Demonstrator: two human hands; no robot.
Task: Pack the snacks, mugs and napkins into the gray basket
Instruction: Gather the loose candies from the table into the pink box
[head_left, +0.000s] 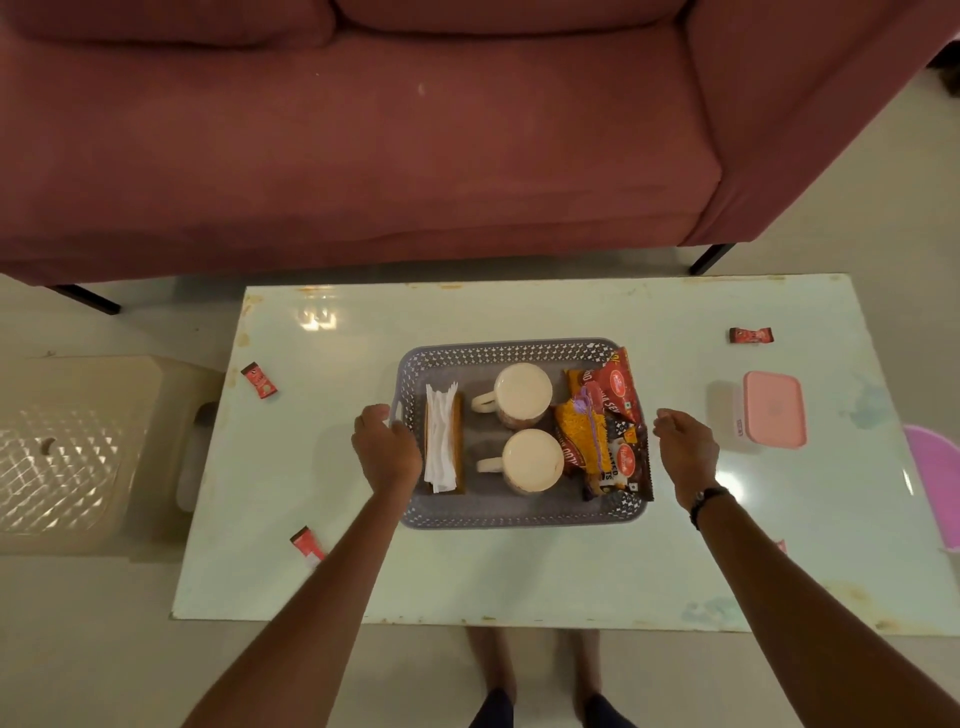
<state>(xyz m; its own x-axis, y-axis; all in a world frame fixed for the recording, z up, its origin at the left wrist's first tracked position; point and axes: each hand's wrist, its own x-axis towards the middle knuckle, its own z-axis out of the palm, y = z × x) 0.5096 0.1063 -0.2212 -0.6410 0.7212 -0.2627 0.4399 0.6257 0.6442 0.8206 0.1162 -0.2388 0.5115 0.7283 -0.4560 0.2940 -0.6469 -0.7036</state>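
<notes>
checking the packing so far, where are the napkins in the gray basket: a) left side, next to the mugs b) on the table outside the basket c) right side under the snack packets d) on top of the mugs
a: the white napkins stand along the left wall of the gray basket, with the two mugs in the middle and the snack packets on the right.

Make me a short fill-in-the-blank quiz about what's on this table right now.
1. The gray basket holds ___ mugs.
2. The napkins lie at the basket's ___ end.
3. The left hand rests on the basket's ___.
4. The box beyond the right hand has a ___ lid.

Answers: two; left; handle; pink
</notes>
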